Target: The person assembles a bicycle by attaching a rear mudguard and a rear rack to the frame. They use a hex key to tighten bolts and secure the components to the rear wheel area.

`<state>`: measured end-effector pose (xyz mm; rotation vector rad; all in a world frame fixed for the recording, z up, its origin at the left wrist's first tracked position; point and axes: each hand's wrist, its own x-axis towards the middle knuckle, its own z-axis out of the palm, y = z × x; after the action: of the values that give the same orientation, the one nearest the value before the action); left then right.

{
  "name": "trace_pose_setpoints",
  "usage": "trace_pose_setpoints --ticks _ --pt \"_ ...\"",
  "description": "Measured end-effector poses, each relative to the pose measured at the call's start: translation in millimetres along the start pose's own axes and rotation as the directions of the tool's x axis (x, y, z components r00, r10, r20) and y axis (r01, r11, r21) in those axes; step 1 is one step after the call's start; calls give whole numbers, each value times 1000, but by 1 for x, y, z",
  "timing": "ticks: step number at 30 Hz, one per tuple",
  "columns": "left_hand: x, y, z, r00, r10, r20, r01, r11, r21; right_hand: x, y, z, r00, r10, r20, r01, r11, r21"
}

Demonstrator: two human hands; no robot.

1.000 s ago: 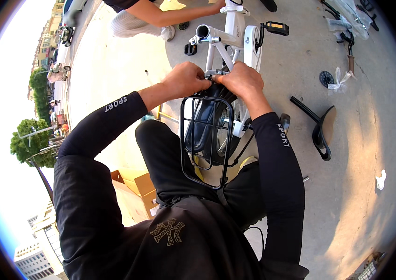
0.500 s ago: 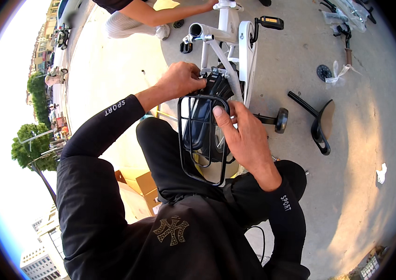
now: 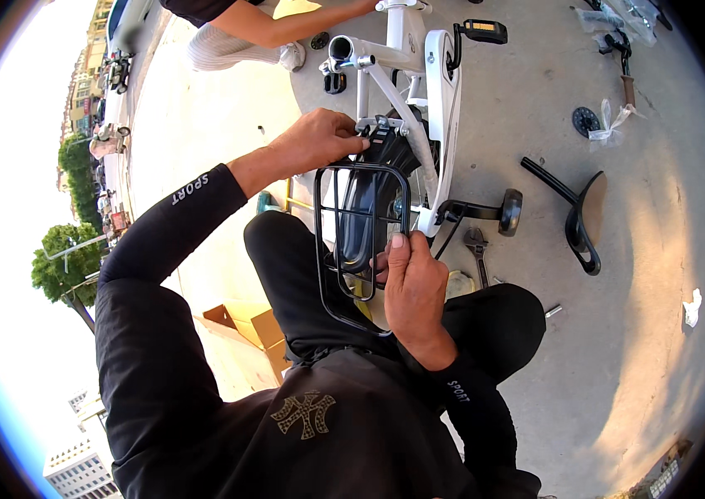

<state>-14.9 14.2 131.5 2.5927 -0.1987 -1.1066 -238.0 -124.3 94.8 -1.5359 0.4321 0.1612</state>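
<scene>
A black wire luggage rack point(image 3: 321, 241) lies over the rear wheel's black mudguard point(image 3: 361, 212), between my knees. My right hand point(image 3: 417, 287) is closed on the rack's right side rail, thumb on top. At the rack's front end, by the white bicycle frame point(image 3: 402, 58), my left hand point(image 3: 319, 137) is closed in a pinch. Whatever its fingertips hold is hidden. A white chain guard point(image 3: 442, 100) runs along the bicycle's right side, with a small stabiliser wheel point(image 3: 510, 213) sticking out behind it.
An adjustable wrench point(image 3: 477, 254) lies right of the bicycle. Farther right are a black saddle point(image 3: 589, 220) on its post and a bagged handlebar point(image 3: 618, 50). Another person's arm point(image 3: 286, 29) reaches to the frame's far end. A cardboard box point(image 3: 244, 337) stands to my left.
My right hand has moved down the rack's right rail and now wraps around it. The left hand stays at the front end. The wrench has come into view.
</scene>
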Motion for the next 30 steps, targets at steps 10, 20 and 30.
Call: trace_pose_setpoints --ticks 10,20,30 --pt "7 -13 -1 999 0 48 5 994 -108 0 -9 7 997 70 40 -66 995 -77" --pt "10 -5 -1 999 -12 46 17 995 -96 0 -8 11 996 58 66 -57 998 -10" --pt "11 -4 1 999 4 40 -4 1000 3 1 -5 9 993 12 117 -7 999 -39"
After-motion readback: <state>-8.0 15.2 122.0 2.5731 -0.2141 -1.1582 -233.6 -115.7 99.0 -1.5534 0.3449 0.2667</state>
